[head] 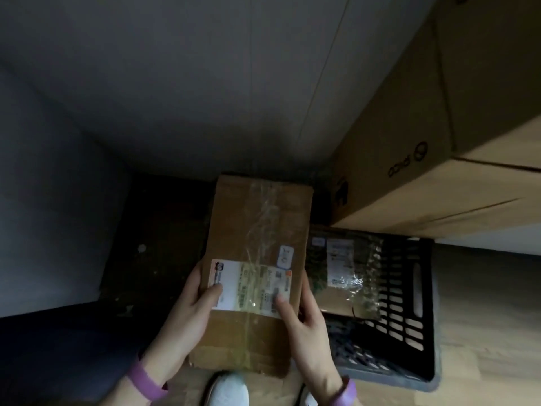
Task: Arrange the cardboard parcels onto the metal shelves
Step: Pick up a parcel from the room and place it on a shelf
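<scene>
A dim grey wall (87,142) fills the left side, with a dark, scuffed surface (152,244) at its foot. Next comes the left hand (190,312), a purple wristband (145,382) on its wrist. It grips the left edge of a long brown cardboard parcel (257,224) sealed with clear tape. Its thumb presses on the parcel's white shipping label (248,285) and its fingers are curled underneath.

The parcel is held flat between both hands. Its near end is over a white shoe (228,389) and its far end reaches toward the wall. Whether that end rests on the dark surface cannot be told.

The right hand (304,320) grips the right edge the same way, thumb on the label.

Just beside the parcel stands a black slotted plastic crate (409,303) on a pale wooden floor (483,317). Inside it lies a second brown taped parcel (336,300). Above the crate, large plain cardboard boxes (409,127) are stacked at the upper right.
</scene>
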A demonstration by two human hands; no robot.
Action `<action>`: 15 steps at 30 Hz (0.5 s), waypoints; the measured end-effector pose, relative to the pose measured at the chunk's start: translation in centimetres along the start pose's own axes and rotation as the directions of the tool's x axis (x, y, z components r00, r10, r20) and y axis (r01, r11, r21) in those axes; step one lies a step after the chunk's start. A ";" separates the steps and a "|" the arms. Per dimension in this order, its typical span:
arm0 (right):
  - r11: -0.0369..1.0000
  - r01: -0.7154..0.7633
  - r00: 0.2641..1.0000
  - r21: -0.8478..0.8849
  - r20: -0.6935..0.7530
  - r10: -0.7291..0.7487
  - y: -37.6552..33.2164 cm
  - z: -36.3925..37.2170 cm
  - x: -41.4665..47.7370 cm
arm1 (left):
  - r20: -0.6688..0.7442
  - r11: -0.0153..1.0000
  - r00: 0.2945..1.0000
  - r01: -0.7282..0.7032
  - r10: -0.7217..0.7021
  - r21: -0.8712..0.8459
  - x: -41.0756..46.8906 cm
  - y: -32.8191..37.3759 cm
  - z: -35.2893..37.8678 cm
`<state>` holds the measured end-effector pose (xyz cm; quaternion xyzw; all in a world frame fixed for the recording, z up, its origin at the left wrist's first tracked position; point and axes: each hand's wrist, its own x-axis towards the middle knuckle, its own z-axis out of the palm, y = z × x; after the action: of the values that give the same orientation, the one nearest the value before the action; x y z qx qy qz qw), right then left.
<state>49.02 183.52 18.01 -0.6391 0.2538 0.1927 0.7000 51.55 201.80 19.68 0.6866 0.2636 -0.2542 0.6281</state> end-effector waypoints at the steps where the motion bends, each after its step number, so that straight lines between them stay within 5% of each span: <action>1: 1.000 0.001 1.000 -0.006 -0.016 -0.001 0.9 -0.2 0.3 | 0.018 0.999 1.000 -0.002 0.001 0.033 0.3 -0.5 0.0; 4: 1.000 -0.001 0.999 -0.027 -0.044 0.000 2.4 -0.3 1.5 | 0.034 0.991 0.999 -0.017 0.013 0.133 1.0 -1.2 0.2; 10: 0.996 -0.022 1.000 -0.092 0.020 0.024 3.7 1.3 5.2 | -0.204 0.868 0.955 -0.092 0.216 0.489 2.7 -2.1 0.8; 15: 0.985 -0.028 0.999 -0.173 -0.041 0.021 5.6 2.2 6.3 | 0.004 0.388 0.850 -0.246 0.527 0.888 1.7 -4.1 0.6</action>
<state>50.99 186.01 9.85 -0.6980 0.2576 0.2102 0.6343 50.03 201.53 15.46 0.9760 0.0161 -0.0961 0.1949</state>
